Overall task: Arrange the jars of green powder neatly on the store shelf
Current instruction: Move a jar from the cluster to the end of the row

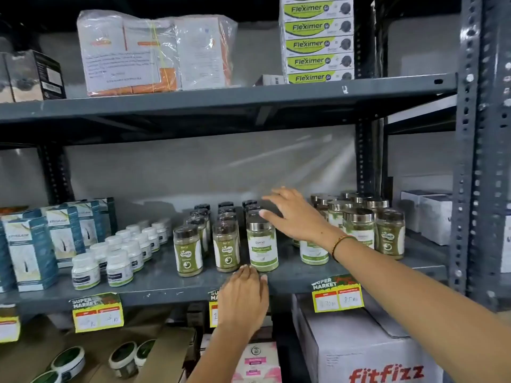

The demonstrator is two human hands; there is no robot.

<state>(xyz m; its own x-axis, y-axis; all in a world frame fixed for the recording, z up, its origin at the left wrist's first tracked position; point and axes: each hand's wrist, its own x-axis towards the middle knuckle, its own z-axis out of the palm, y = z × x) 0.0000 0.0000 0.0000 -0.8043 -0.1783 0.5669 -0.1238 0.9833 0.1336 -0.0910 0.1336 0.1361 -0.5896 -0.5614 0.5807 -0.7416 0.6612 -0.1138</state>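
Observation:
Jars of green powder stand in rows on the grey middle shelf (166,286). A silver-lidded jar (262,246) with a white and green label stands at the front. My right hand (297,214) hovers over its lid, fingers spread, holding nothing. My left hand (244,297) rests on the shelf's front edge just below that jar, fingers together. Two dark-lidded jars (188,251) (226,247) head rows to its left. A cluster of silver-lidded jars (359,225) stands to the right, partly hidden by my right forearm.
Small white bottles (119,268) and blue-white boxes (33,250) fill the shelf's left. Yellow price tags (337,295) hang from the edge. A Fitfizz carton (373,352) sits below right. The upper shelf holds wrapped packs (154,53) and stacked Fleximer boxes (316,42). A steel upright (470,161) stands right.

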